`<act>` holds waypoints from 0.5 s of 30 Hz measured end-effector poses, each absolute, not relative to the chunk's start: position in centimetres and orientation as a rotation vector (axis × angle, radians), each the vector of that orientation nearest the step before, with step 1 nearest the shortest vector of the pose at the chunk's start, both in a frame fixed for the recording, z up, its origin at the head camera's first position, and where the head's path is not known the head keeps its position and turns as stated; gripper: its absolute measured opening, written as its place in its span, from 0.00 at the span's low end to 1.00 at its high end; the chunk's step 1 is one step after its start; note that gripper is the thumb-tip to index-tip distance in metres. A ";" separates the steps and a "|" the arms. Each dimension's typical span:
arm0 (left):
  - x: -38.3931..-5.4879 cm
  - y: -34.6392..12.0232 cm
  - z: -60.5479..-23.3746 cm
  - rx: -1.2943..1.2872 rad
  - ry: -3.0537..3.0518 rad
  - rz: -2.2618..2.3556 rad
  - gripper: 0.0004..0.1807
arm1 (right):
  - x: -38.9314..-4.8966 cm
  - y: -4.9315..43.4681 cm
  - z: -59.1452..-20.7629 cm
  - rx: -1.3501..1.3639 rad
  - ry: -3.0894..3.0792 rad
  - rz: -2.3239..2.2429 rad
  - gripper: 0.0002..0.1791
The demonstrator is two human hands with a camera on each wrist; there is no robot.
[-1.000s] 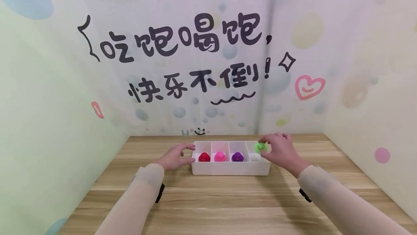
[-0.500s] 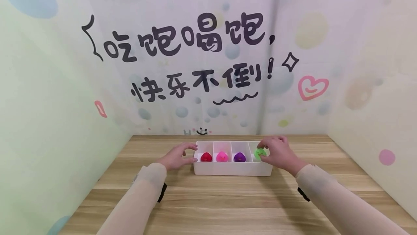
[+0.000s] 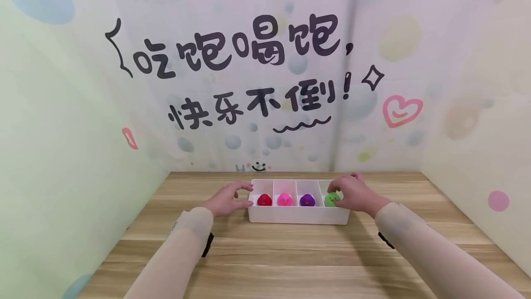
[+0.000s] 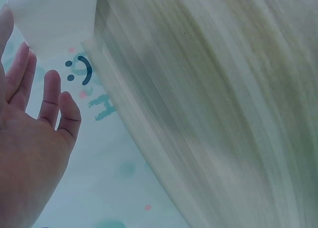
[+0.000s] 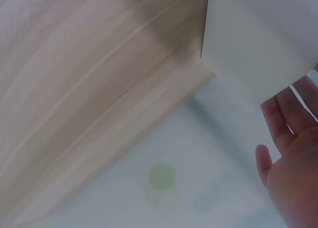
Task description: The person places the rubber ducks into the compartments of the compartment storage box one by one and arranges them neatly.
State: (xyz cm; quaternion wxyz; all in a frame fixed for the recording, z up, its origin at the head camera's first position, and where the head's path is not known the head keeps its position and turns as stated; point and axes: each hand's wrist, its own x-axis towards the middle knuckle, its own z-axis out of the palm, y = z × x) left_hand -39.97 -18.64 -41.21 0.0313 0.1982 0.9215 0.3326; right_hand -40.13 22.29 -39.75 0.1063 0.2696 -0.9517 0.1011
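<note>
A white divided box stands on the table, with small toy chicks in its compartments. From the left they are red, pink and purple. My right hand reaches over the box's right end and pinches a green toy chick low in the rightmost compartment; the fingers partly cover it. My left hand is at the left end, its thumb and fingertips spread and touching that end of the box. Both wrist views show the hands beside the box's outer walls, the toys being hidden there.
The wood-grain table runs up to a printed back wall just behind the box. Side walls close in the left and right. Black bands are partly visible under both sleeves.
My right hand has lowered the green toy chick from near the rim down into the rightmost compartment. The left hand stays at the box's left end. The head view has shifted slightly.
</note>
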 end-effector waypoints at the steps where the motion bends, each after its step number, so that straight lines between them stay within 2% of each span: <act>1: -39.9 -18.6 -41.1 0.615 2.838 1.022 0.26 | -40.2 22.3 -39.7 0.800 -2.811 0.298 0.10; 15: -40.3 -18.8 -41.4 0.644 2.844 1.015 0.25 | -40.9 22.1 -39.8 0.847 -2.880 0.331 0.11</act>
